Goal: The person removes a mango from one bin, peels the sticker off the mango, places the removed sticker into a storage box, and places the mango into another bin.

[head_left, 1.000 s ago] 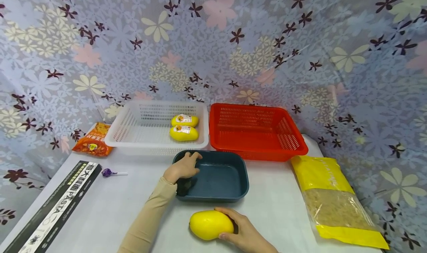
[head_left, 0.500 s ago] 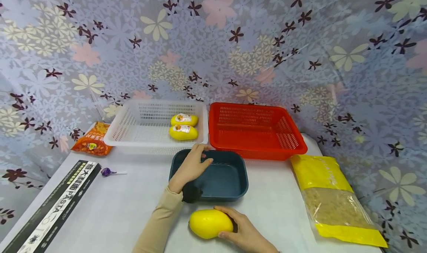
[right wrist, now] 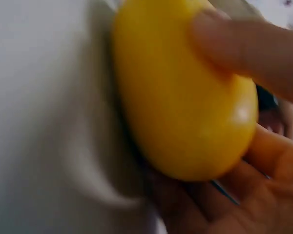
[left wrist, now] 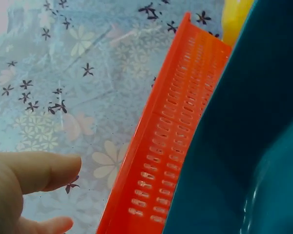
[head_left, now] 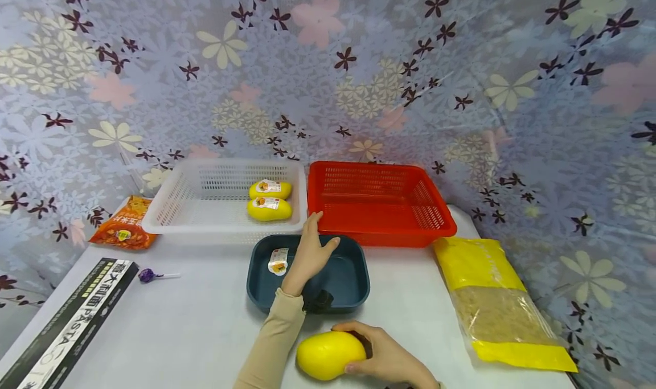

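Observation:
My right hand (head_left: 381, 355) grips a yellow mango (head_left: 330, 355) low over the front of the table. In the right wrist view the thumb presses one side of the mango (right wrist: 180, 97) and fingers curl behind it. My left hand (head_left: 310, 252) reaches over the dark blue tray (head_left: 353, 301) with fingers extended and thumb apart; I see nothing in its grasp. A white label (head_left: 278, 262) with a fruit picture lies inside the tray, left of that hand. In the left wrist view, the thumb (left wrist: 49, 170) stands apart from a finger below it.
Behind the tray, a white basket (head_left: 195, 229) holds two labelled mangoes (head_left: 270, 208). Beside it stands a red basket (head_left: 379, 238). An orange snack bag (head_left: 125, 224), a pasta box (head_left: 72, 320) and a lollipop (head_left: 147, 275) lie left; a yellow bag (head_left: 502, 303) lies right.
My left hand has moved right across the tray, and the label there now shows. The right hand keeps its grip on the mango, shifted slightly right. The head view has turned a little.

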The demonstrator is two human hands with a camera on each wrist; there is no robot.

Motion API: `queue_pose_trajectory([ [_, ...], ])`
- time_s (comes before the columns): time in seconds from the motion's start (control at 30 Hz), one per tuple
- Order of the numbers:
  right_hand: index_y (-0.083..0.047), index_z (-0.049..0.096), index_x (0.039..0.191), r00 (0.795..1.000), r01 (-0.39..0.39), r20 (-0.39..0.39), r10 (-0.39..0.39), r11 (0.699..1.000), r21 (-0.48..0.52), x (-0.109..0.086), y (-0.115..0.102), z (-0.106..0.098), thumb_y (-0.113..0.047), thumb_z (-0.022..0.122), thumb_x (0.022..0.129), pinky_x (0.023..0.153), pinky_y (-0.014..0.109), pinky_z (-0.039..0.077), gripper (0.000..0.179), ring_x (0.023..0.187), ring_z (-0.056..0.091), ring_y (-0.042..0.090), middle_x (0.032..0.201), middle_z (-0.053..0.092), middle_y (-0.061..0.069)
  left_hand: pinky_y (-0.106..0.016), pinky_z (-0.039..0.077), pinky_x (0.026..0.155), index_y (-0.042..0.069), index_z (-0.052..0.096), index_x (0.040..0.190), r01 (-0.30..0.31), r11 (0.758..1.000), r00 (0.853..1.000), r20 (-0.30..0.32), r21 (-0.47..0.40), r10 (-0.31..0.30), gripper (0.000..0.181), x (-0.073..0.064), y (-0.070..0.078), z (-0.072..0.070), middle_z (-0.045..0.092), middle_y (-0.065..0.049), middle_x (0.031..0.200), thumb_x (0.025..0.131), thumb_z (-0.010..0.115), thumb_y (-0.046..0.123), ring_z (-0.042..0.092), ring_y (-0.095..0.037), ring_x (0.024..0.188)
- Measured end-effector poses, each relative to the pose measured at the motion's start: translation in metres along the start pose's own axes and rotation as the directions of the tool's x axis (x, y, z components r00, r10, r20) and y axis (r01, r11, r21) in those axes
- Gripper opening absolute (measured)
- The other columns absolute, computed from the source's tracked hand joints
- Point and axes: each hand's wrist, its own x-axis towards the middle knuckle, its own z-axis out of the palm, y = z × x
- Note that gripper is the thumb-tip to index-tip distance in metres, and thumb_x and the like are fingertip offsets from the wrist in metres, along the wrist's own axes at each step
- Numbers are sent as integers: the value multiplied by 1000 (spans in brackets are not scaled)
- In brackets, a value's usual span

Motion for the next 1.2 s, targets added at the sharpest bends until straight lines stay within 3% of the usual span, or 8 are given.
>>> queue_pose_trajectory([
  [0.2, -18, 51, 137, 999, -21, 51, 19, 999, 37, -18, 0, -29, -22, 72, 85, 99, 18, 41, 56, 112, 53, 7, 134, 57, 6, -62, 26, 114, 3, 21, 152, 34, 999, 999, 2, -9, -34, 74, 9, 3, 4, 10, -20, 161, 93, 62, 22, 24, -43, 145],
  [0.33, -12, 50, 137, 1000, 0, -4, 0, 998, 67, -29, -3, -52, -17, 70, 87, 97, 17, 43, 54, 112, 54, 7, 135, 55, 13, -61, 27, 114, 0, 18, 152, 48, 999, 999, -3, 3, -48, 76, 18, 3, 6, 10, -23, 161, 93, 61, 21, 26, -44, 144],
  [0.47, -7, 48, 138, 995, 68, -74, -64, 996, 50, -32, -5, -73, -11, 67, 89, 96, 19, 46, 53, 112, 56, 7, 135, 53, 17, -60, 31, 112, -3, 17, 152, 50, 999, 997, -58, -7, -50, 76, 24, -1, 9, 11, -24, 160, 93, 61, 16, 33, -45, 140],
  [0.67, 3, 44, 140, 970, 168, -184, -161, 985, 27, -24, -10, -103, -6, 65, 90, 94, 20, 48, 55, 112, 56, 4, 133, 55, -5, -55, 29, 115, -2, 15, 153, 60, 998, 993, -105, -20, -62, 77, 30, -7, 16, 7, -19, 162, 93, 61, 14, 25, -40, 145],
  [0.8, 3, 41, 141, 942, 195, -286, -179, 980, 30, -4, -17, -124, -7, 66, 90, 93, 18, 49, 58, 111, 56, 2, 132, 54, -13, -54, 27, 116, -2, 15, 153, 59, 998, 990, -125, -29, -62, 78, 33, -10, 17, 8, -18, 163, 93, 62, 14, 23, -39, 146],
  [1.03, -11, 41, 145, 859, 112, -505, -86, 993, 22, 45, -26, -146, -20, 66, 92, 92, 12, 47, 59, 118, 51, 14, 145, 46, 10, -55, 27, 116, -1, 14, 153, 54, 998, 991, -118, -28, -57, 78, 32, -13, 18, 9, -18, 162, 93, 62, 16, 24, -39, 146],
  [1.2, -11, 38, 147, 813, 101, -579, -60, 994, 38, 72, -33, -149, -24, 67, 92, 92, 11, 45, 63, 124, 47, 26, 147, 44, 12, -55, 28, 116, 0, 14, 153, 54, 997, 993, -106, -45, -59, 79, 30, -11, 16, 9, -17, 163, 93, 62, 17, 24, -39, 146],
])
